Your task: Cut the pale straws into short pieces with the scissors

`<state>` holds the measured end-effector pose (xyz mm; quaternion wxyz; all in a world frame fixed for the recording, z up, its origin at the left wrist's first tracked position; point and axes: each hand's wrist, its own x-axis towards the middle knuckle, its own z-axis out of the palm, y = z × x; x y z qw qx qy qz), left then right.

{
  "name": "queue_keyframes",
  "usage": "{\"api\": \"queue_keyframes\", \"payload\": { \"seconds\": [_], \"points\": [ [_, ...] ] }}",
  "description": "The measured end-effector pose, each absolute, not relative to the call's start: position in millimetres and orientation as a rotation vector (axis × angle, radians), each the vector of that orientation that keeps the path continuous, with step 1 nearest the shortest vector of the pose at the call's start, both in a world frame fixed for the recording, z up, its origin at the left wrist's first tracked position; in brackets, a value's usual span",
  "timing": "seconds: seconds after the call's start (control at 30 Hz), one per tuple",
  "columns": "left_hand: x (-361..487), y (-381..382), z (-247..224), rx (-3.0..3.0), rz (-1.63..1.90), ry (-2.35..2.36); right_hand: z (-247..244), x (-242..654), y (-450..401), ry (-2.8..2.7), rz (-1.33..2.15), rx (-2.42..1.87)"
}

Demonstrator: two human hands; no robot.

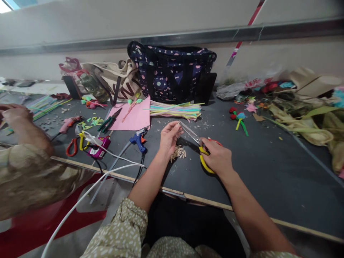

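Observation:
My right hand (219, 157) grips a pair of scissors (190, 132) with yellow and red handles, their blades pointing up and left. The blade tips reach the fingers of my left hand (170, 138), which are pinched together. Whatever small piece lies between those fingertips is too small to make out. Just below and behind my left hand, a small heap of short beige pieces (180, 153) rests on the dark table (268, 175). To the left of that hand lies a blue glue gun (139, 139).
Behind my hands are a bundle of pastel sticks (177, 110), pink paper (131, 116) and a dark patterned bag (172, 75). Pliers (110, 120), a purple power strip (99, 147) and a white cable (88, 193) lie left, near a co-worker's arm (29, 132). Small pipe-cleaner flowers (240, 118) lie right.

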<state>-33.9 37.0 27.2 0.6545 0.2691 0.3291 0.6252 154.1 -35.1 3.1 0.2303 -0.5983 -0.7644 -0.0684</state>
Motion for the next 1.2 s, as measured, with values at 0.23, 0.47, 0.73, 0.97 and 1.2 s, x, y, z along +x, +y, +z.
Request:
{"api": "queue_keyframes", "payload": {
  "seconds": [0.23,0.47,0.73,0.97,1.2],
  "points": [
    [-34.0,37.8,26.9,0.611,1.447,0.784,4.8,153.2,-35.8,-2.117,-0.267,-1.674],
    [-34.8,38.9,29.5,0.585,1.436,0.781,1.5,155.7,-34.6,-2.022,-0.193,-1.671],
    [-35.6,39.9,26.2,0.626,1.452,0.773,3.7,152.8,-35.3,-2.073,-0.147,-1.64],
    [-34.7,39.4,23.9,0.688,1.502,0.784,4.5,152.6,-36.0,-2.107,-0.194,-1.655],
    [-33.6,38.7,25.1,0.659,1.495,0.772,4.6,152.8,-36.3,-2.123,-0.225,-1.637]
  ]
}}
